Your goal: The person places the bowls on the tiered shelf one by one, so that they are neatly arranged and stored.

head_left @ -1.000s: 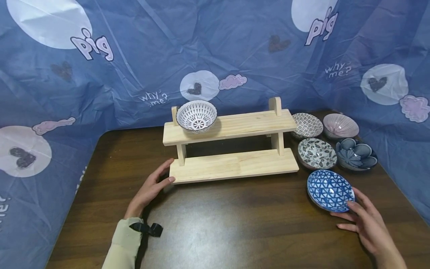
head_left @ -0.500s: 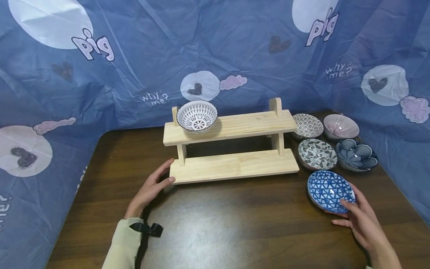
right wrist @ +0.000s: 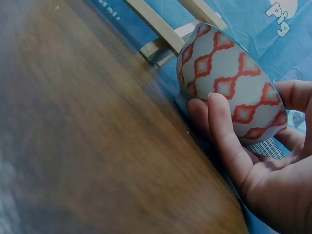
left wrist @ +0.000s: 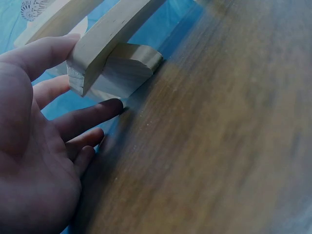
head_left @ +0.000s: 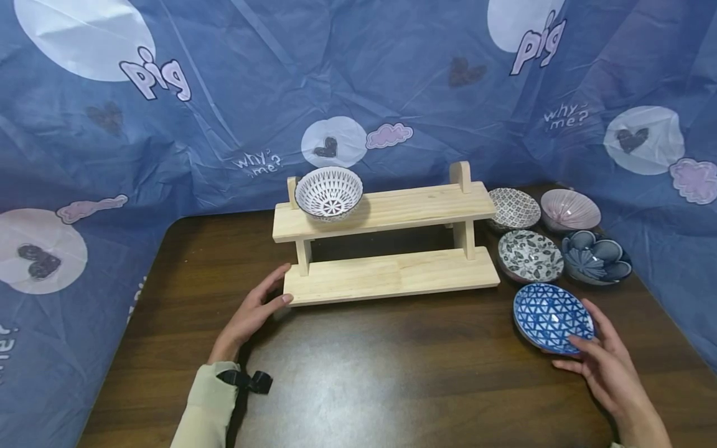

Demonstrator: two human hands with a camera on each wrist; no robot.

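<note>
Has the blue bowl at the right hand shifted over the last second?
No. In the head view, judged against the wooden rack and the leaf-patterned bowl, the blue bowl shows no visible shift in any direction.

Head view: the bottom edge crops the pale sleeve (head_left: 204, 407) at seven o'clock, the right forearm (head_left: 645, 429) at four. The blue bowl (head_left: 549, 314) (inside unseen from the right wrist) partly hides the right hand (head_left: 610, 367). The left wrist view blurs the tabletop (left wrist: 234, 165) toward four.
</note>
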